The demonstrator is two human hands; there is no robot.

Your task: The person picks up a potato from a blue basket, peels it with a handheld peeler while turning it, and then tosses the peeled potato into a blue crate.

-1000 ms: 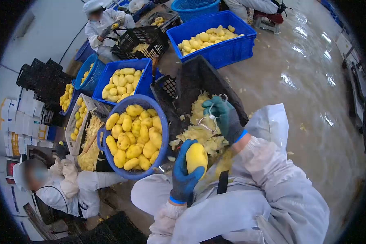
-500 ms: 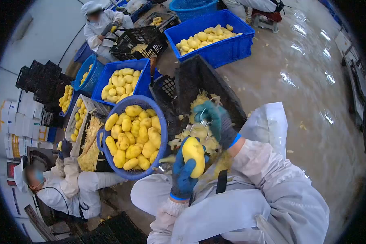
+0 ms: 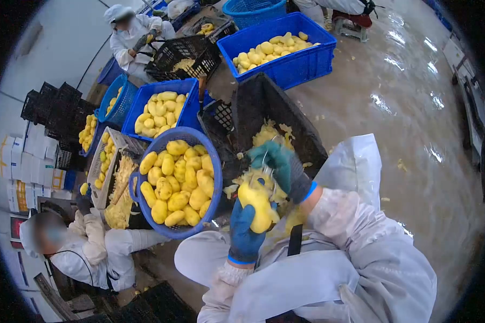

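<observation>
The left hand (image 3: 246,234) grasps a yellow potato (image 3: 257,205) low in the middle of the view, cupping it from seven o'clock, while the right hand (image 3: 275,161), at the potato's one o'clock, has its fingers closed around a metal peeler (image 3: 267,170); whether the blade touches the potato cannot be told. Around the potato, a black bin (image 3: 253,102) holding pale peelings stands at twelve o'clock, with a blue crate (image 3: 307,67) of potatoes farther out that way, and a round basket (image 3: 217,177) full of potatoes sits at ten.
</observation>
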